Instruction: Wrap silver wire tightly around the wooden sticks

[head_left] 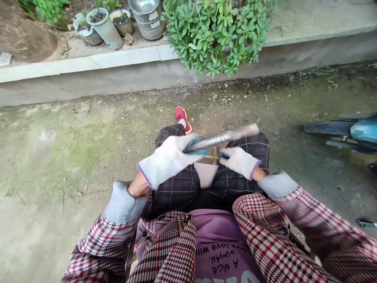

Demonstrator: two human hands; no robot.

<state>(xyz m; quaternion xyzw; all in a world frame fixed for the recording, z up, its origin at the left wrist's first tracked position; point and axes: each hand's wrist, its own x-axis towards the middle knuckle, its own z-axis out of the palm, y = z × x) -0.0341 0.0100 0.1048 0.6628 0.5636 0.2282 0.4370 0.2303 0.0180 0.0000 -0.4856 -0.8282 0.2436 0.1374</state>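
I sit with both gloved hands over my lap. My left hand [171, 157], in a white glove with teal fingertips, is closed round the near end of a long grey metal rod [226, 136] that slants up to the right over my knees. My right hand [240, 160], also gloved, is closed just below the rod, next to a small brass-coloured piece [212, 157] between my knees; what it grips is hidden. The rod's far end is blurred.
My legs in dark checked trousers [176, 188] and a red shoe [182, 118] rest on mossy concrete ground. A low kerb [126, 57] with a leafy plant [218, 35] and pots [106, 25] lies ahead. A blue scooter [350, 131] stands at right.
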